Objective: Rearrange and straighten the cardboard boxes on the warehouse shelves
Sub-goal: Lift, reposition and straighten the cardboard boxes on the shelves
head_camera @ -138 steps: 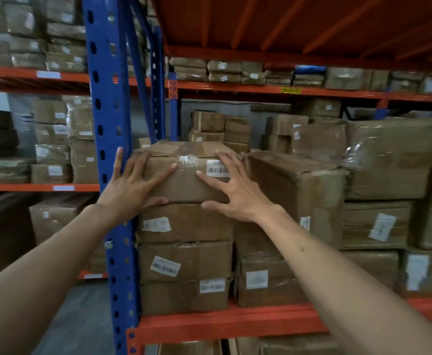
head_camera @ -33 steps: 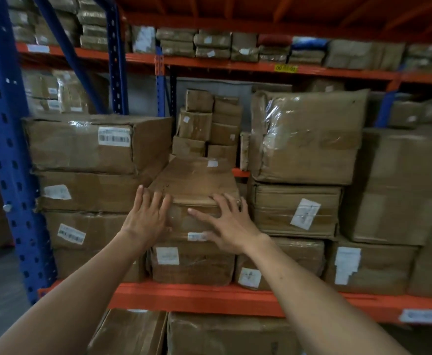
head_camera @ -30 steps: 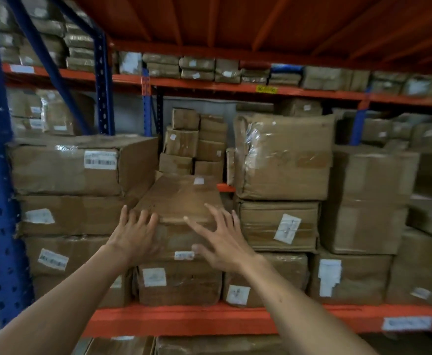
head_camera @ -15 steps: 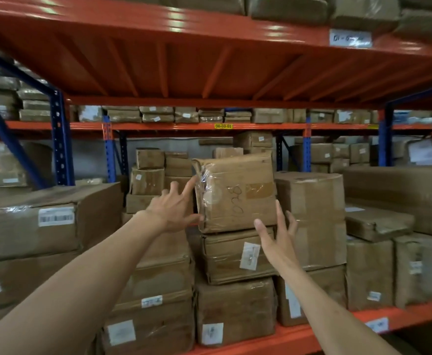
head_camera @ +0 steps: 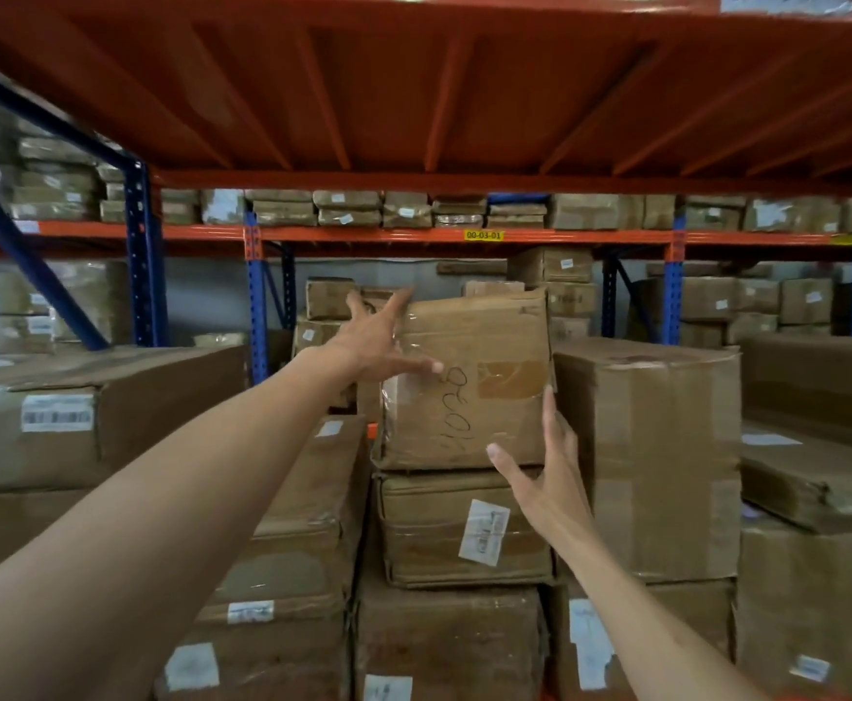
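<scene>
Task looks mid-way: nearer stacks fairly square, top box (head_camera: 469,382) in middle stack sits tilted, not yet straightened. Right hand (head_camera: 550,478) nearest, fingers spread, at the box's lower right corner, contact unclear. Left hand (head_camera: 378,341) farther, splayed flat on its upper left edge; neither clamps it.

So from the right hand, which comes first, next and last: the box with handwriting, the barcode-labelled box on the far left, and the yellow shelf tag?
1. Box with handwriting: directly at the right hand, by its fingertips.
2. Yellow shelf tag: above, on the orange beam of the rack behind.
3. Barcode-labelled box: far left, beyond the left arm.
</scene>
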